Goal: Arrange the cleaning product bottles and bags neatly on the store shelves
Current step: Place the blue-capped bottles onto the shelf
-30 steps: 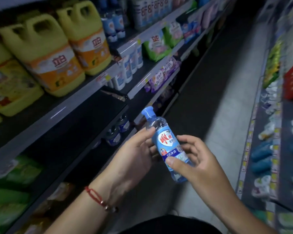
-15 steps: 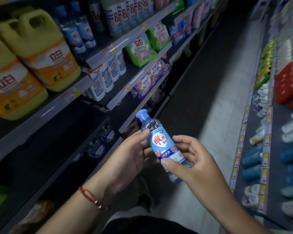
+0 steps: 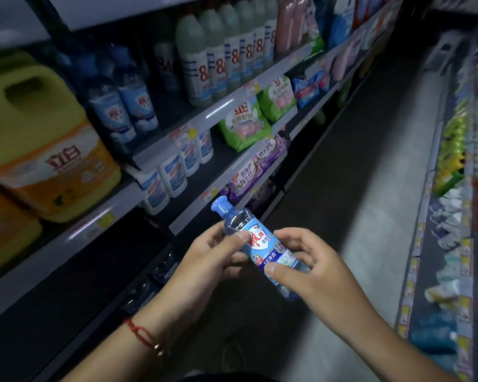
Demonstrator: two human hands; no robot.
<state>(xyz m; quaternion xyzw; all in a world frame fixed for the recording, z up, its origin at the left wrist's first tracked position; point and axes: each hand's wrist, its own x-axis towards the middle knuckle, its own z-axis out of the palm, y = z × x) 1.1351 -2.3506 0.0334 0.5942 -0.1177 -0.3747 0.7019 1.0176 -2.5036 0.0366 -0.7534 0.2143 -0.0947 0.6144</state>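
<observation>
A small clear bottle with a blue cap and blue label (image 3: 262,244) is tilted in front of me, cap up and to the left. My left hand (image 3: 210,260) grips its upper part, thumb over the label's top. My right hand (image 3: 312,268) pinches its lower part, thumb on the label's bottom edge. Two matching blue-capped bottles (image 3: 122,103) stand on the upper left shelf beside a big yellow jug (image 3: 39,139). White bottles (image 3: 174,172) line the shelf below, and green bags (image 3: 243,125) lie further along.
Tall pale bottles (image 3: 218,56) fill the upper shelf. Purple bags (image 3: 254,169) lie on a lower shelf. More blue-capped bottles (image 3: 160,274) sit in the dark bottom shelf. The grey aisle floor (image 3: 364,216) runs ahead, and another shelf rack (image 3: 453,188) stands on the right.
The view has swung up and right along the shelves, so the yellow jugs slid left. Both hands still hold the bottle, and my left thumb has moved onto the label.
</observation>
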